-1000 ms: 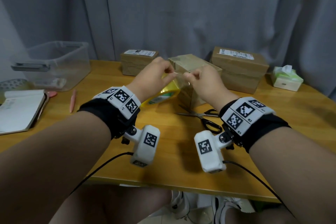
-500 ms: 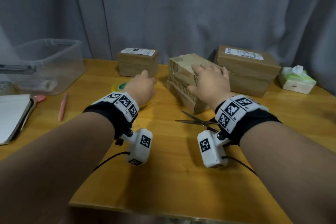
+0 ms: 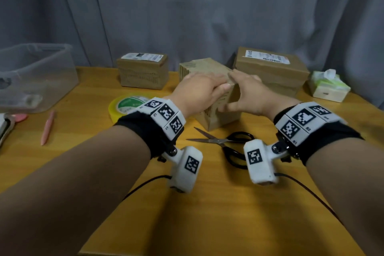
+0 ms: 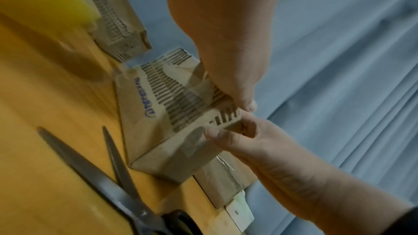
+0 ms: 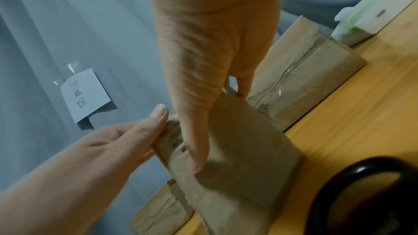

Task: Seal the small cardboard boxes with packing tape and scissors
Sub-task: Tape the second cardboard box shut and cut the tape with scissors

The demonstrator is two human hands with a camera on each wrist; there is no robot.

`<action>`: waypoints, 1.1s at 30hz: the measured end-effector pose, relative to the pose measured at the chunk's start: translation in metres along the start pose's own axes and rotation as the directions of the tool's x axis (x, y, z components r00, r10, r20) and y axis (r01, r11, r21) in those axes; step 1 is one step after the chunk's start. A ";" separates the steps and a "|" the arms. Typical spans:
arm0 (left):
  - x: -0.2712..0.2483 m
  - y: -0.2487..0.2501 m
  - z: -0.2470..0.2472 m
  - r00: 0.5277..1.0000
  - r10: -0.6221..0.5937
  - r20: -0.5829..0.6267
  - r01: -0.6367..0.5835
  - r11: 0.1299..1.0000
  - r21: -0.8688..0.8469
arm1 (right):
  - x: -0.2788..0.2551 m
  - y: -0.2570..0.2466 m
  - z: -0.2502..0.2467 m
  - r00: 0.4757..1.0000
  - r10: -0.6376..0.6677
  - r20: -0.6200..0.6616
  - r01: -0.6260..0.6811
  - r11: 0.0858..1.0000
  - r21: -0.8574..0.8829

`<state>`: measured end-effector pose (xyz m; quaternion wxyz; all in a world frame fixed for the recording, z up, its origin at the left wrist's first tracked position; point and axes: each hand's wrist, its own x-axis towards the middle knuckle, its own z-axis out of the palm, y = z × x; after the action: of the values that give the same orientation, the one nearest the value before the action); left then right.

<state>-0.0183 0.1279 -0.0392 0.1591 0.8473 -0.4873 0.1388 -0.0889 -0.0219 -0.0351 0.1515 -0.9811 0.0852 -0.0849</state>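
A small cardboard box (image 3: pixel 200 66) (image 4: pixel 158 131) (image 5: pixel 244 158) stands mid-table. My left hand (image 3: pixel 203 89) (image 5: pixel 113 140) lies on its top and left side with straight fingers. My right hand (image 3: pixel 249 93) (image 4: pixel 271 149) grips the box's near right corner, with the thumb pressed on the side face over a strip of clear tape and the fingers over the top. The yellow tape roll (image 3: pixel 126 104) lies flat to the left of the box. Black-handled scissors (image 3: pixel 224 141) (image 4: pixel 101 167) lie with their blades apart in front of the box, between my wrists.
Two taped boxes stand at the back, one to the left (image 3: pixel 143 70) and a larger one to the right (image 3: pixel 270 68). A tissue box (image 3: pixel 328 87) sits far right. On the left are a clear plastic bin (image 3: pixel 35 75) and a pink pen (image 3: pixel 47 127). A grey curtain hangs behind the table.
A second ago both hands held a stretch of tape above the box. The left hand then set the roll down on the table. Both hands now press on the box.
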 end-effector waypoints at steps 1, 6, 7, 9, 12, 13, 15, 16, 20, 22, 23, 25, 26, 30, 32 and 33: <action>0.003 0.003 0.000 1.000 -0.016 0.021 0.015 1.000 0.021 | -0.001 0.002 0.001 1.000 0.010 -0.018 -0.010 1.000 0.021; -0.002 -0.002 -0.005 0.995 0.009 0.095 -0.006 1.000 -0.027 | -0.001 0.002 0.007 0.997 0.040 -0.068 -0.034 0.996 0.088; -0.007 -0.004 -0.007 0.996 0.012 0.088 -0.007 0.999 -0.051 | 0.000 0.002 0.006 0.997 0.042 -0.071 -0.035 0.995 0.093; -0.021 -0.007 -0.011 1.000 -0.003 0.011 0.004 0.996 -0.091 | -0.001 0.000 0.004 0.996 0.045 -0.078 -0.038 0.995 0.094; -0.038 -0.002 -0.012 0.992 -0.099 -0.084 0.079 0.973 -0.216 | -0.004 -0.001 0.004 0.995 0.052 -0.081 -0.044 0.995 0.094; -0.040 0.003 -0.012 0.985 -0.148 -0.087 0.119 0.953 -0.279 | -0.005 -0.002 0.003 0.995 0.051 -0.084 -0.044 0.995 0.093; -0.038 0.017 -0.011 0.965 -0.253 -0.065 0.211 0.901 -0.379 | -0.006 -0.002 0.001 0.996 0.035 -0.081 -0.028 0.996 0.082; -0.035 0.024 -0.010 0.953 -0.299 -0.052 0.253 0.877 -0.409 | -0.006 -0.001 -0.001 0.997 0.021 -0.075 -0.016 0.998 0.068; -0.021 0.037 -0.003 0.899 -0.438 -0.031 0.367 0.788 -0.495 | -0.005 0.003 -0.004 0.998 -0.005 -0.067 0.008 0.999 0.041; -0.020 0.035 0.007 0.884 -0.467 0.011 0.392 0.729 -0.561 | -0.006 0.005 -0.003 0.998 -0.012 -0.070 0.015 0.999 0.041; -0.022 0.033 0.011 0.884 -0.466 0.029 0.395 0.715 -0.576 | -0.007 0.005 -0.003 0.998 -0.009 -0.066 0.013 0.998 0.053; -0.027 0.030 0.014 0.892 -0.450 0.044 0.395 0.728 -0.560 | -0.012 0.006 -0.004 0.999 0.012 -0.047 -0.004 0.987 0.163; -0.027 0.028 0.011 0.893 -0.447 0.047 0.397 0.736 -0.549 | -0.013 0.008 -0.003 0.999 0.029 -0.045 -0.017 0.967 0.254; -0.017 0.015 -0.012 0.810 -0.581 0.080 0.514 0.638 -0.574 | -0.026 0.018 0.005 0.972 0.222 -0.082 -0.086 0.654 0.752; -0.011 0.009 -0.017 0.750 -0.642 0.158 0.578 0.521 -0.628 | -0.033 0.018 0.011 0.955 0.292 -0.052 -0.106 0.498 0.861; -0.010 0.010 -0.017 0.733 -0.649 0.203 0.602 0.480 -0.638 | -0.036 0.016 0.013 0.958 0.284 -0.025 -0.130 0.512 0.849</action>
<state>-0.0328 0.1379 -0.0261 0.5059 0.8443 -0.1550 -0.0848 -0.1238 -0.0264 -0.0573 0.6045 -0.7599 0.1627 -0.1751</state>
